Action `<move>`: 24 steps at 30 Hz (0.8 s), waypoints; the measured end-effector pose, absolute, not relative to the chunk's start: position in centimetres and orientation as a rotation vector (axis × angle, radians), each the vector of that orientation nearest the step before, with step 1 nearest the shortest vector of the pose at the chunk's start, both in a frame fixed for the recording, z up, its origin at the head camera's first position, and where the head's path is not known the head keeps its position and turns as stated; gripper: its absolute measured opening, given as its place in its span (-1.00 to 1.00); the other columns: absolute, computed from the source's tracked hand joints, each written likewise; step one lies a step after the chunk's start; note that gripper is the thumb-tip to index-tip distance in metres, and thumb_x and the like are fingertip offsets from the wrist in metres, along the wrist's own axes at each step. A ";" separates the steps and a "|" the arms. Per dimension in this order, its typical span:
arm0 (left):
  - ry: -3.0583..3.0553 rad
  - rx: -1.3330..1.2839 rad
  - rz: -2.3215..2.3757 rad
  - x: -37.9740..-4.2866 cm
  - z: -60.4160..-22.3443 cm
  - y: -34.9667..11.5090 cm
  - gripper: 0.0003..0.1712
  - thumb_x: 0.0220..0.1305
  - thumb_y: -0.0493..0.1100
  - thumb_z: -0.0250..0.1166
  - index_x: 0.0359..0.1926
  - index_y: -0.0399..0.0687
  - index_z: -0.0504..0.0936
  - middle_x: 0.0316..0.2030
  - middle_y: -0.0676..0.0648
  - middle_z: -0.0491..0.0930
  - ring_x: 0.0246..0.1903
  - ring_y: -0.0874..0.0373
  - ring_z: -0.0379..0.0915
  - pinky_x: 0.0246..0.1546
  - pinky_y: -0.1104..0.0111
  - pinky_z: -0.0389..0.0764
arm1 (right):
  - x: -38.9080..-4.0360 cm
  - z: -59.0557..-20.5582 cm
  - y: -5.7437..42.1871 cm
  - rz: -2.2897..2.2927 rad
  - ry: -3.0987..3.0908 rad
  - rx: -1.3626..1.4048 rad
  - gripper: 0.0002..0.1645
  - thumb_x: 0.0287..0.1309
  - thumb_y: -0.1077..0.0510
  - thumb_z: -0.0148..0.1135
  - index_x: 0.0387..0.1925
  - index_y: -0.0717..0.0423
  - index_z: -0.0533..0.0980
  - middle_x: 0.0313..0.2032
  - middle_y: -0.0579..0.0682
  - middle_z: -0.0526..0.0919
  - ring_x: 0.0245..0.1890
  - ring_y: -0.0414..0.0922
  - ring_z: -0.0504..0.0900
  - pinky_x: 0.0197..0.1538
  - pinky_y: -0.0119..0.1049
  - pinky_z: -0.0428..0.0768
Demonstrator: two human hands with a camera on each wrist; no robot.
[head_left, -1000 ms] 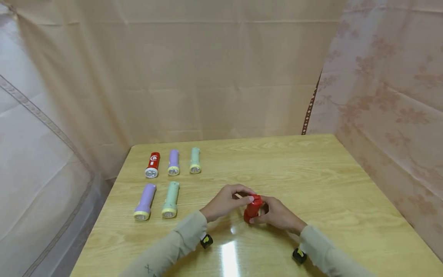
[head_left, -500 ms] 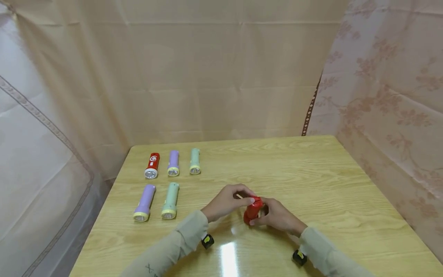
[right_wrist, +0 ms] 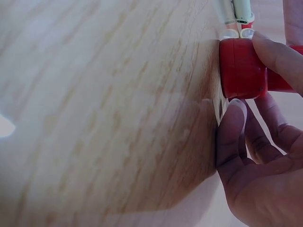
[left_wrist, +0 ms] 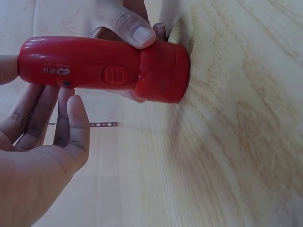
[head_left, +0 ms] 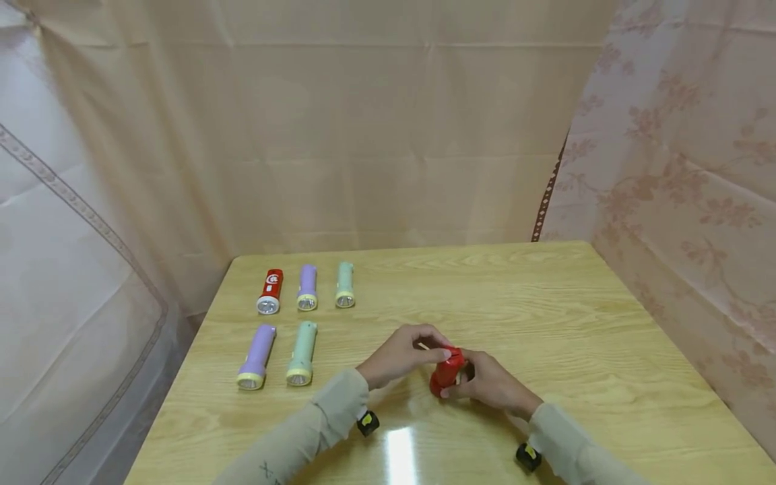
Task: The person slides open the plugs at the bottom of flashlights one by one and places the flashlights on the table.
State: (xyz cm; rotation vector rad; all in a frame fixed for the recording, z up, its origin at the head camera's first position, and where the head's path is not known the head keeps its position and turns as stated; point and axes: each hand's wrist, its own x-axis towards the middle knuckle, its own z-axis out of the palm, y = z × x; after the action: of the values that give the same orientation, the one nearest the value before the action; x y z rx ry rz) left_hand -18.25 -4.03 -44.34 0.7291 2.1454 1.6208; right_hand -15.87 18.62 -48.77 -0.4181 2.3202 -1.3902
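Note:
A red flashlight [head_left: 447,374] stands upright, lens end down, on the wooden table. My left hand [head_left: 400,353] holds its upper end, the thumb on the end cap and fingertips against the side. Lower down, my right hand [head_left: 494,384] grips it near the wide head, with thumb and fingers on either side. In the left wrist view, the flashlight [left_wrist: 94,64] shows a ribbed slide switch and small white print on its body. Its red head [right_wrist: 244,68] meets the tabletop in the right wrist view. The lens is hidden.
Several flashlights lie at the table's left: a red one with a white rim [head_left: 269,292], purple ones [head_left: 307,286] [head_left: 257,356] and mint green ones [head_left: 345,284] [head_left: 301,353]. Cloth hangs behind the table [head_left: 545,310] and at both sides.
The head view has shifted a little, so everything sits slightly lower and to the right. Both hands keep their hold on the upright red flashlight.

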 end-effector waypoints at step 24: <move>2.184 0.704 1.638 -18.0 -44.4 -3.7 -0.94 0.35 -0.13 0.42 -0.17 0.10 0.75 -0.21 0.04 0.73 -0.21 0.18 0.58 -0.17 0.31 0.59 | -15.7 -48.5 18.6 -1.438 2.266 -0.404 -0.41 0.03 0.04 0.63 0.08 0.10 0.59 -0.40 -0.01 0.53 -0.44 -0.13 0.43 -0.46 -0.38 0.41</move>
State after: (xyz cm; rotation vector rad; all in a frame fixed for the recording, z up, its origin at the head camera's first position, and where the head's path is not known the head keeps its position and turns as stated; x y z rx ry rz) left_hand -18.03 -3.68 -44.36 0.7045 2.1835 1.6381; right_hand -15.66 18.55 -48.47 -0.4043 2.2665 -1.4385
